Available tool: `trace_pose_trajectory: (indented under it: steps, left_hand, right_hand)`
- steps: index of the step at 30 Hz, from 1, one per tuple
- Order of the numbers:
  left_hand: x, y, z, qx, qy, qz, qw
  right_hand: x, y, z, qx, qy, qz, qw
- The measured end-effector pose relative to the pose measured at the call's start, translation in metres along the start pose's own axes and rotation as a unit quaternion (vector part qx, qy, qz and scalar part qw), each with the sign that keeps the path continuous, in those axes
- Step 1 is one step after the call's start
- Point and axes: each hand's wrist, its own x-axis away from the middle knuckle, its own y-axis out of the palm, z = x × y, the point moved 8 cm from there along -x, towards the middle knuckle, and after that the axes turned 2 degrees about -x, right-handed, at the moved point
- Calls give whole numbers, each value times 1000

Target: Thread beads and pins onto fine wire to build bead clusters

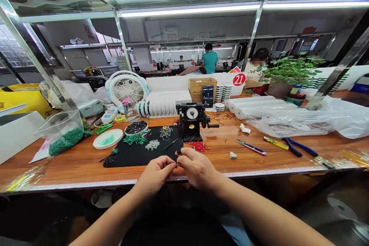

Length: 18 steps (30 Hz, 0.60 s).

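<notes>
My left hand [157, 172] and my right hand [196, 167] meet at the near edge of the wooden workbench [80, 163], fingertips pinched together on a tiny dark piece I cannot make out. Just beyond them lies a black mat [135, 155] with small heaps of green beads [134, 138], white beads [152, 144] and mixed coloured beads [166, 131]. A black hand-crank machine with a dial [192, 120] stands at the mat's right corner, with red beads [198, 146] at its foot.
A small white fan [127, 88], a bag of green pieces [63, 138], a white dish [108, 138] and a bowl of dark beads [136, 127] sit left. Scissors [250, 147], blue-handled pliers [294, 147], plastic rolls [259, 108] and a potted plant [288, 73] sit right. People work behind.
</notes>
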Motion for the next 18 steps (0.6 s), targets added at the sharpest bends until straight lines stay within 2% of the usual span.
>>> trace_pose_trajectory:
  steps: [2, 4, 8, 10, 12, 13, 15, 17, 18]
  left_hand:
    - [1, -2, 14, -109, 82, 18, 990]
    - [4, -1, 25, -191, 155, 32, 969]
    - [7, 6, 36, -336, 271, 36, 901]
    - [8, 11, 40, -390, 323, 30, 862]
    - [9, 15, 42, -395, 357, 12, 847]
    - [8, 15, 43, -373, 360, 6, 855]
    - [3, 6, 44, -281, 322, 21, 904]
    - [-6, -7, 31, -122, 202, 44, 971]
    - [-9, -9, 21, -41, 130, 45, 990]
  right_hand:
    - [-10, -1, 9, -31, 38, -10, 999]
    - [-19, -2, 20, -66, 86, -6, 994]
    - [-32, 4, 42, -114, 152, -22, 982]
    - [-36, 7, 50, -117, 165, -33, 979]
    - [-38, 8, 53, -121, 165, -40, 978]
    - [-37, 5, 53, -119, 166, -34, 978]
    - [-32, -6, 49, -98, 169, 18, 981]
    - [-22, -21, 40, -58, 178, 89, 978]
    - [-16, -24, 34, -42, 185, 110, 976]
